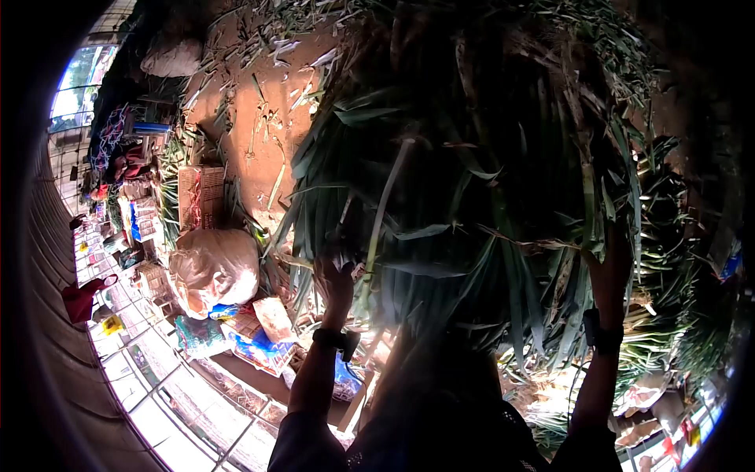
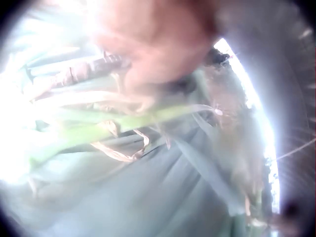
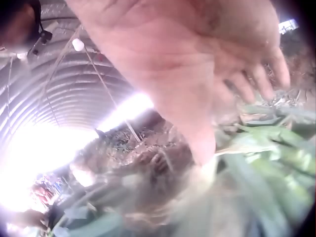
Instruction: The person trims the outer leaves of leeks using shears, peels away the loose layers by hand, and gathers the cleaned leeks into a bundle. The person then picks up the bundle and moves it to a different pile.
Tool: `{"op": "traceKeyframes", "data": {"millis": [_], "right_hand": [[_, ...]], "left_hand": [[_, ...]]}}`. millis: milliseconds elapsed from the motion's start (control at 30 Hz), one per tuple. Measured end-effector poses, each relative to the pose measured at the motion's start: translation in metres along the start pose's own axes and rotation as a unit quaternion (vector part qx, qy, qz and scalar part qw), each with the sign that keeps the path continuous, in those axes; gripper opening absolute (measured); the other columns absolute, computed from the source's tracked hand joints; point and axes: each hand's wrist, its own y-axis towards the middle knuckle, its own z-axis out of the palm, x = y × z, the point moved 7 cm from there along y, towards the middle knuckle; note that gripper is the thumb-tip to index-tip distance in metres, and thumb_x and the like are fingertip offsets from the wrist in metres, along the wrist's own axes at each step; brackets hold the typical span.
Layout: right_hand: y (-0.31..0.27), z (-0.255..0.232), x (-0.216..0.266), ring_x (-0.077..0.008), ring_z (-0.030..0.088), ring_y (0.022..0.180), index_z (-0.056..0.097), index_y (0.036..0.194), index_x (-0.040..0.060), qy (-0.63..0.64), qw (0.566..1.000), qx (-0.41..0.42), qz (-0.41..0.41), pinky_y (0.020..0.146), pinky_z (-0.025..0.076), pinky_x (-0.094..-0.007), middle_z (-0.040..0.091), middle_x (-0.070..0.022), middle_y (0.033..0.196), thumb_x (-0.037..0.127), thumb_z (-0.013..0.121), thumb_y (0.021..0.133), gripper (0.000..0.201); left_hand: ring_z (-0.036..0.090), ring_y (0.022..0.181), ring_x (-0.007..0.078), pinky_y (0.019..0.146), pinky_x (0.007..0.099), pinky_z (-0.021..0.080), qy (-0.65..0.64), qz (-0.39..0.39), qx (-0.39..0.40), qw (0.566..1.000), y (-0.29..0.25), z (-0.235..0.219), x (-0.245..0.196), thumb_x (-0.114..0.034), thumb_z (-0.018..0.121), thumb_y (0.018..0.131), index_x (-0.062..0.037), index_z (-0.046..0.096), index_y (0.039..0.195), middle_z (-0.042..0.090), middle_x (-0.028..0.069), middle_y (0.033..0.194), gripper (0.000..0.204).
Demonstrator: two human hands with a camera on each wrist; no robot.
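A broad heap of long green-onion-like leaves (image 1: pixel 440 236) fills the middle of the head view, much of it in deep shade. My left hand (image 1: pixel 334 279) is at the heap's near left side, thumb spread from the fingers. Beside it runs a pale green stalk (image 1: pixel 384 208); the left wrist view shows this hand (image 2: pixel 158 44) blurred, just over a stalk (image 2: pixel 123 122). On the heap's right side lies my right hand (image 1: pixel 609 263), mostly in shadow. In the right wrist view its palm (image 3: pixel 182 59) faces the camera, fingers extended toward the leaves (image 3: pixel 266 168) and thumb reaching down.
Left of the heap stand a large pale sack (image 1: pixel 214 267) and a brown woven basket (image 1: pixel 200 197). Leaf scraps litter the brown ground (image 1: pixel 263 134). More green stalks (image 1: pixel 657 307) lie along the right. A ribbed curved roof (image 3: pixel 64 89) arches overhead.
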Motion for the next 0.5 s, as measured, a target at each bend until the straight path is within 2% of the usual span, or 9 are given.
{"op": "traceKeyframes", "data": {"millis": [33,100,200,267,333,400,433,467,500], "right_hand": [[0.006,-0.011,0.027,-0.0431,0.05,0.127,0.044,0.145,0.0042,0.035,0.998,-0.058,-0.006,0.107,0.041,-0.049,0.051,-0.0242,0.14,0.024,0.078,0.083,0.074],[0.016,-0.003,0.077,-0.0398,0.046,0.133,0.046,0.145,0.0058,0.104,0.993,-0.047,-0.034,0.11,0.038,-0.0488,0.05,-0.0208,0.142,0.019,0.075,0.088,0.065],[0.048,0.011,0.152,-0.0358,0.054,0.124,0.051,0.139,0.0069,0.169,0.982,-0.05,-0.073,0.103,0.045,-0.0466,0.056,-0.0195,0.135,0.016,0.071,0.091,0.053],[0.06,0.028,0.181,-0.0304,0.065,0.106,0.058,0.13,0.0062,0.297,0.949,-0.056,-0.089,0.088,0.054,-0.0409,0.065,-0.0167,0.119,0.014,0.067,0.093,0.039],[0.057,0.045,0.212,-0.025,0.07,0.08,0.064,0.116,0.0026,0.341,0.932,-0.061,-0.101,0.071,0.056,-0.0356,0.071,-0.0138,0.098,0.013,0.066,0.092,0.026],[0.036,0.078,0.258,-0.0249,0.069,0.067,0.067,0.107,0.0016,0.466,0.879,0.062,-0.078,0.063,0.055,-0.0341,0.07,-0.0119,0.081,0.016,0.066,0.093,0.02],[0.019,0.096,0.288,-0.0275,0.068,0.063,0.068,0.095,0.0012,0.429,0.879,0.195,-0.07,0.06,0.053,-0.0358,0.068,-0.0118,0.073,0.023,0.064,0.095,0.022],[0.002,0.101,0.317,-0.0299,0.067,0.063,0.066,0.087,0.002,0.374,0.896,0.163,-0.175,0.059,0.052,-0.0377,0.066,-0.011,0.066,0.031,0.064,0.094,0.03],[-0.018,0.126,0.34,-0.032,0.064,0.06,0.063,0.086,0.001,0.353,0.906,0.152,-0.178,0.058,0.051,-0.041,0.064,-0.0126,0.068,0.035,0.067,0.092,0.034]], "left_hand": [[0.062,0.096,0.0356,0.082,0.043,0.049,0.022,-0.006,-0.007,1.0,-0.001,0.0,0.005,-0.012,0.08,0.076,-0.0062,0.066,0.114,0.066,0.0162,0.103,0.041],[0.062,0.093,0.0342,0.08,0.0423,0.049,0.004,-0.055,0.033,0.998,-0.001,-0.005,0.009,-0.007,0.077,0.077,-0.0069,0.072,0.107,0.069,0.0131,0.099,0.03],[0.061,0.092,0.0302,0.08,0.0403,0.049,-0.007,0.047,0.014,0.999,-0.002,-0.043,-0.019,0.003,0.077,0.073,-0.0051,0.071,0.108,0.068,0.0113,0.096,0.037],[0.056,0.082,0.0245,0.074,0.0367,0.047,0.004,0.053,-0.007,0.999,-0.005,-0.081,-0.031,0.007,0.074,0.073,-0.0056,0.07,0.115,0.061,0.0076,0.085,0.044],[0.051,0.076,0.022,0.069,0.0355,0.044,0.054,0.061,-0.015,0.997,-0.005,-0.12,-0.053,0.009,0.07,0.073,-0.0052,0.068,0.116,0.053,0.0063,0.08,0.045],[0.049,0.073,0.0189,0.065,0.0342,0.042,0.111,0.081,-0.001,0.991,-0.006,-0.152,-0.071,0.009,0.068,0.073,-0.0048,0.067,0.114,0.049,0.0055,0.079,0.043],[0.051,0.072,0.0166,0.064,0.0317,0.043,0.041,-0.004,0.068,0.997,-0.006,-0.161,-0.069,0.01,0.066,0.073,-0.0048,0.066,0.115,0.051,0.0049,0.08,0.045],[0.054,0.071,0.0136,0.063,0.0272,0.045,-0.028,-0.091,0.149,0.984,-0.014,-0.164,-0.045,0.008,0.066,0.072,-0.0063,0.065,0.117,0.057,0.0026,0.086,0.047],[0.057,0.067,0.0106,0.061,0.0244,0.047,-0.058,-0.147,0.216,0.964,-0.018,-0.168,-0.051,0.004,0.067,0.072,-0.0055,0.065,0.117,0.065,0.0027,0.098,0.047]]}}
